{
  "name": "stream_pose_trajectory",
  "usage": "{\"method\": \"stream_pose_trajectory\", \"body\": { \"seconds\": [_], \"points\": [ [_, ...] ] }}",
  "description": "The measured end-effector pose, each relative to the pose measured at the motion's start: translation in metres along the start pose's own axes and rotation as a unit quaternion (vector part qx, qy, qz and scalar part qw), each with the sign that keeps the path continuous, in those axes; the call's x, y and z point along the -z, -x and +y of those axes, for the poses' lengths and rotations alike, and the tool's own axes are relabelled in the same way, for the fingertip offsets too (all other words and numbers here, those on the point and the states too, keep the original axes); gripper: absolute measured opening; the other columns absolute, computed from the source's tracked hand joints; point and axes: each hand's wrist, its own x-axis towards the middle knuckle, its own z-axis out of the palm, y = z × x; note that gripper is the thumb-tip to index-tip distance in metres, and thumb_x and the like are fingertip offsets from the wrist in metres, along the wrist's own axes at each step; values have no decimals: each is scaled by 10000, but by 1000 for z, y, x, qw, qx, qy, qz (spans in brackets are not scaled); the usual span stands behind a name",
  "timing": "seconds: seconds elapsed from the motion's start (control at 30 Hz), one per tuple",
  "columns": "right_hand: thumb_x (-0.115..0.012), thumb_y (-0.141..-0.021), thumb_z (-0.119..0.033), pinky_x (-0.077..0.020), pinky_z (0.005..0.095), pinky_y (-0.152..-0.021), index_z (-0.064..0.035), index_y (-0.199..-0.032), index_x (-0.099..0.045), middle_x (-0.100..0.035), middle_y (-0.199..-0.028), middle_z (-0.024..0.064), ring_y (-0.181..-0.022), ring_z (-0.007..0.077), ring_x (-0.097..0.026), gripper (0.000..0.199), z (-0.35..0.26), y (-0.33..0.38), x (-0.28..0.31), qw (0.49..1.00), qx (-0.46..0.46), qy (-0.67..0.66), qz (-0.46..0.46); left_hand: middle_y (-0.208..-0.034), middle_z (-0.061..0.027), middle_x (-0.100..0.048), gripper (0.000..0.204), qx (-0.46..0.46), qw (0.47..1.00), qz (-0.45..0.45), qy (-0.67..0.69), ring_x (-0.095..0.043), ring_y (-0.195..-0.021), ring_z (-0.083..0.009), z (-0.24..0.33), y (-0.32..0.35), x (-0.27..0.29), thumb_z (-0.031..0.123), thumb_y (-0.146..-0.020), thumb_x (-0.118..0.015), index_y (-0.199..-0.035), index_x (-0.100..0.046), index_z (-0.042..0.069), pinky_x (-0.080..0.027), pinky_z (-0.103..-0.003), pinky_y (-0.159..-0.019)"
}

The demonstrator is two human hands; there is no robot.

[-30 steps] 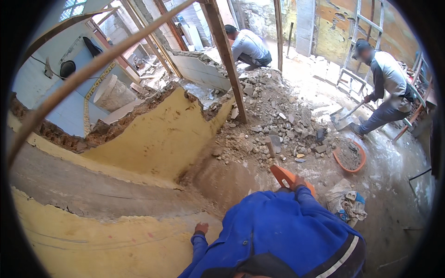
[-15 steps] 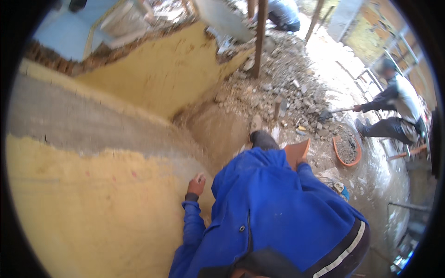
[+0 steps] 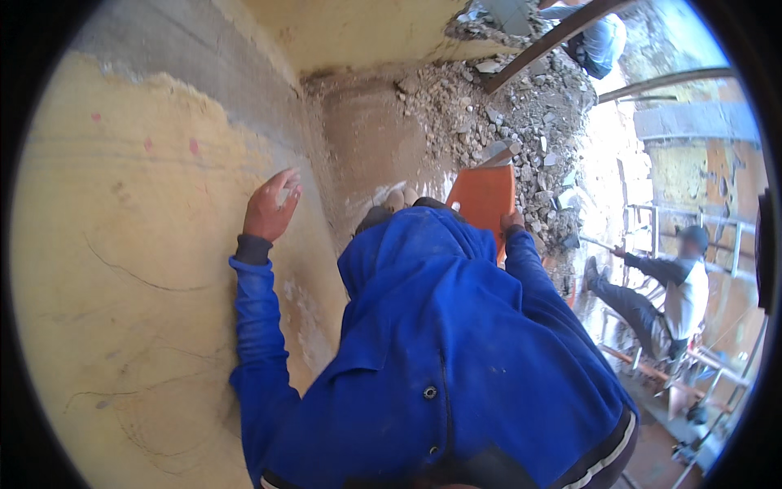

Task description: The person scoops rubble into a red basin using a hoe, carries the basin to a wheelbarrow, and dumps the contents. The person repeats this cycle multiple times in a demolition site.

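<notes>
My left hand [image 3: 273,205] is raised beside the yellow wall [image 3: 147,269], fingers half bent and apart from the thumb, with nothing in it. I cannot tell whether it touches the wall. On the other side, my right hand [image 3: 511,220] grips the edge of an orange tub [image 3: 482,196], which is tilted in front of my feet. Part of the tub is behind my blue jacket, and its inside is hard to make out.
Broken rubble [image 3: 521,122] covers the floor ahead and to the right. A wooden post [image 3: 554,42] slants over it. At right, a co-worker [image 3: 684,285] holds a long-handled tool [image 3: 599,243] near metal scaffolding [image 3: 721,218]. Another person [image 3: 599,45] bends at the far end.
The view has turned, with the wall filling more of the left side. My left hand has risen and its fingers have loosened. The orange tub has swung up in my right hand.
</notes>
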Motion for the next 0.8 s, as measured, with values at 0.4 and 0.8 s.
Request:
{"method": "stream_pose_trajectory", "body": {
  "seconds": [0.4,0.8],
  "points": [
    [-593,-744,-398,-440,394,-793,-23,-1051,-552,-612,-963,199,-929,309,-589,487,80,28,33,984,89,143,-48,-959,-149,-628,300,206,928,-18,309,-608,-896,-198,33,28,-162,158,-844,-524,-1102,-517,6,-466,-293,-779],
    [-623,-739,-383,-439,372,-794,-27,-1057,-538,-610,-969,183,-955,275,-578,484,120,-56,3,989,67,76,-106,-990,-143,-618,324,242,951,38,191,-593,-937,-201,-38,-18,-99,177,-842,-508,-1125,-506,19,-455,-302,-801]
  ]
}}
